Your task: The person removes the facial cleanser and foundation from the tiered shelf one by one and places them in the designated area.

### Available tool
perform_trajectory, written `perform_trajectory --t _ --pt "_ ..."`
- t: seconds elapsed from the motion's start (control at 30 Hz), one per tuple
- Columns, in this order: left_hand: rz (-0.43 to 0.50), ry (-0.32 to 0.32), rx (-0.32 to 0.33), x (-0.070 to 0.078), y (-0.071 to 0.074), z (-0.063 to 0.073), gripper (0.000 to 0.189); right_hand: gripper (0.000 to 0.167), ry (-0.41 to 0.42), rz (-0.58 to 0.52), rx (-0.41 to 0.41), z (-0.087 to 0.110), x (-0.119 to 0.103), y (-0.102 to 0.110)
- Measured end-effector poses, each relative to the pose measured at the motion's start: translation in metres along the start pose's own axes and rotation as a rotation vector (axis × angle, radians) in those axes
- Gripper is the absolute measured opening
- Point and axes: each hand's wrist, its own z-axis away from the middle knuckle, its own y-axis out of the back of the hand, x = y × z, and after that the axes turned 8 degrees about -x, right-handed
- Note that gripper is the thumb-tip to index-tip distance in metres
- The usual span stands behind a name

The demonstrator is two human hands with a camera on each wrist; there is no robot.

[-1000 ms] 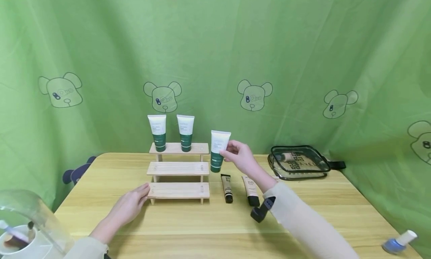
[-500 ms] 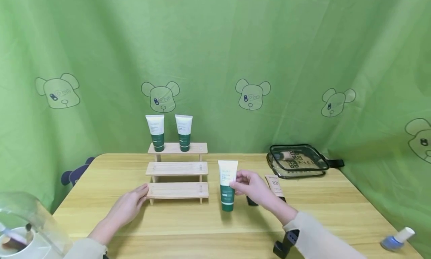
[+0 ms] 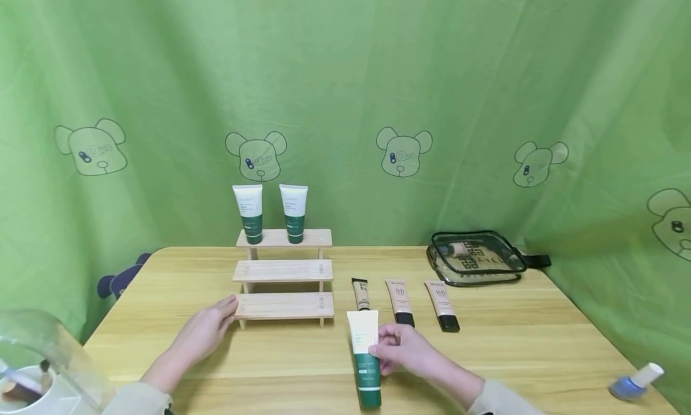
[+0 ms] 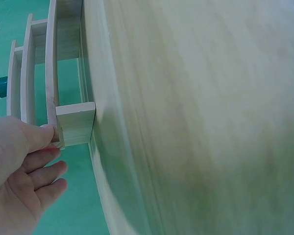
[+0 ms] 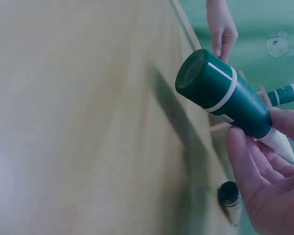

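My right hand point(image 3: 405, 350) pinches a green-and-white squeeze tube point(image 5: 252, 105) between thumb and fingers, cap end down, over the front part of the table. In the right wrist view its green cap points toward the camera. My left hand point(image 3: 204, 334) holds the left end of the lowest step of a three-tier wooden stand point(image 3: 283, 306), thumb and forefinger pinching the board point(image 4: 51, 73) in the left wrist view. Two matching tubes, a left one point(image 3: 251, 214) and a right one point(image 3: 294, 214), stand cap-down on the top tier.
Right of the stand lie a small beige-and-black tube point(image 3: 361, 293) and two pink BB tubes point(image 3: 399, 301). A clear zip pouch point(image 3: 480, 259) sits at the back right. Blue nail polish point(image 3: 634, 384) stands at the right edge, a brush cup point(image 3: 38, 391) under a clear dome at front left.
My right hand has brought the green-and-white tube from beside the stand's upper tiers down toward the table's front. The left hand has stayed on the stand.
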Motion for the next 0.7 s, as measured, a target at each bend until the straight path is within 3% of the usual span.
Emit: perform_trajectory --t 0.27,0.7 --pt "0.003 0.009 -0.008 0.000 0.000 0.001 0.034 0.021 -0.063 -0.066 -0.045 0.007 0.016 -0.004" --pt "0.008 0.001 -0.003 0.000 0.000 0.000 0.033 0.020 -0.178 -0.061 -0.111 0.008 0.025 0.002"
